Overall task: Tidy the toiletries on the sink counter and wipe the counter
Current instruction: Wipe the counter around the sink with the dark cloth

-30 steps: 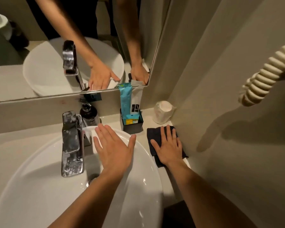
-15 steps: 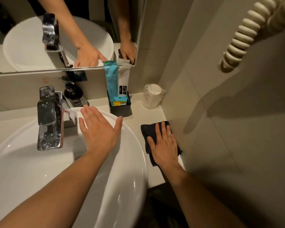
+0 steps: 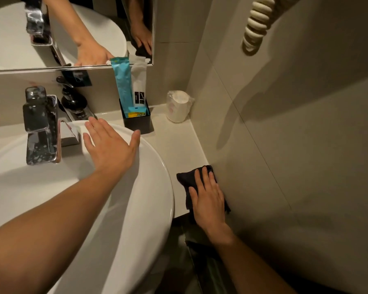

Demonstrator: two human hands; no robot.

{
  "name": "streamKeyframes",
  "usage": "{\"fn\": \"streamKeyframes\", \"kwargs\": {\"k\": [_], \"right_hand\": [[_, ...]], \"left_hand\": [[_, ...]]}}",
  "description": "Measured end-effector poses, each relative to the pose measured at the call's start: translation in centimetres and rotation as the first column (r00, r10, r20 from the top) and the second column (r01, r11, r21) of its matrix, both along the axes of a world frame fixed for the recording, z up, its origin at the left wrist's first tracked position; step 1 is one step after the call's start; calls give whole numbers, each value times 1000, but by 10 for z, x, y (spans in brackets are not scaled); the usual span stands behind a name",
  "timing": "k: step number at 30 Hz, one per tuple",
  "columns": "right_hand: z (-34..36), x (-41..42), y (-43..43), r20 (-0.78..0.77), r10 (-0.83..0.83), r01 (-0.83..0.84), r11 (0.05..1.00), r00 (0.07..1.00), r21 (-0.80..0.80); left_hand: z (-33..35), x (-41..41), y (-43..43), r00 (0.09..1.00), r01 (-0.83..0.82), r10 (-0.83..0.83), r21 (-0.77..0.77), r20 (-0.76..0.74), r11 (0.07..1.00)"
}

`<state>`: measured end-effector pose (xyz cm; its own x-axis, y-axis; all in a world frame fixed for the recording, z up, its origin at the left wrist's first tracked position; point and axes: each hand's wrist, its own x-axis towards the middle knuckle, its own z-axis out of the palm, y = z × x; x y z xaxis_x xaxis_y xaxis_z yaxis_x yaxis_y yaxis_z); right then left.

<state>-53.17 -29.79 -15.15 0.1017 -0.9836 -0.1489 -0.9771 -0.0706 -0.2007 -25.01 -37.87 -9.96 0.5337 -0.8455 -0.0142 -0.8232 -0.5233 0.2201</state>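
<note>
Right hand [image 3: 208, 198] pressed flat, fingers spread, on a dark cloth [image 3: 188, 180] at about 4 o'clock in the view, on the narrow strip of counter [image 3: 174, 143] between basin and wall; not gripping, only palm down, with most of the cloth hidden beneath it and just the far and left edges showing. Left hand [image 3: 111, 147] laid open and flat on the rim of the white basin [image 3: 155, 179], fingers pointing toward 12 o'clock, holding nothing. At 12 o'clock from that hand, a small black box [image 3: 137, 122] against the backsplash, with a teal packet [image 3: 122, 85] and a white packet [image 3: 139, 83] standing upright in it and a yellow item [image 3: 137, 114] low at the front, print too small to read. At 1 o'clock, a wrapped white cup [image 3: 177, 106] in the corner, near the box but apart. Chrome tap [image 3: 40, 126] at 9 o'clock, a dark pump bottle [image 3: 73, 99] half hidden behind it. Mirror [image 3: 72, 28] cut off at the top edge. Coiled cream cord [image 3: 256, 24] at 2 o'clock, also cut off at the top edge.
</note>
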Motion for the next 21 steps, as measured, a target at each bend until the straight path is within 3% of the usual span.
{"fn": "streamKeyframes", "kwargs": {"k": [4, 6, 8, 9, 10, 11, 13, 14, 15, 17, 19, 21], "right_hand": [[8, -16, 34, 63, -23, 24, 1000, 998, -13], [16, -20, 50, 191, -66, 69, 998, 979, -8], [29, -25, 65, 386, -222, 192, 975, 896, 114], [38, -27, 70, 492, -385, 290, 921, 781, 260], [48, -29, 73, 561, -580, 363, 812, 591, 457], [56, -32, 75, 560, -743, 358, 668, 366, 653], [69, -33, 75, 477, -878, 168, 465, -39, 869], [75, -31, 72, 449, -878, 96, 439, -166, 894], [81, -27, 67, 466, -856, 66, 464, -222, 883], [94, -16, 44, 592, -785, 78, 589, -180, 804], [109, 1, 9, 735, -676, 134, 733, 46, 667], [118, 18, -32, 771, -569, 153, 822, 286, 549]], "left_hand": [[1, -2, 3, 1000, 6, -6, 22, -5, 1000], [3, -2, 3, 1000, 14, -13, 35, -12, 999], [4, -3, 3, 999, 22, -21, 48, -25, 999], [5, -3, 3, 999, 24, -23, 57, -27, 998], [6, -3, 4, 999, 26, -24, 67, -30, 997], [6, -4, 5, 999, 28, -26, 71, -34, 997], [7, -4, 8, 999, 25, -22, 73, -42, 997], [8, -5, 9, 999, 26, -22, 81, -45, 996], [8, -7, 10, 999, 28, -24, 91, -47, 995], [9, -8, 9, 999, 27, -22, 98, -48, 995], [11, -8, 5, 999, 24, -19, 105, -47, 994], [14, -7, 1, 999, 29, -24, 109, -47, 994]]}}
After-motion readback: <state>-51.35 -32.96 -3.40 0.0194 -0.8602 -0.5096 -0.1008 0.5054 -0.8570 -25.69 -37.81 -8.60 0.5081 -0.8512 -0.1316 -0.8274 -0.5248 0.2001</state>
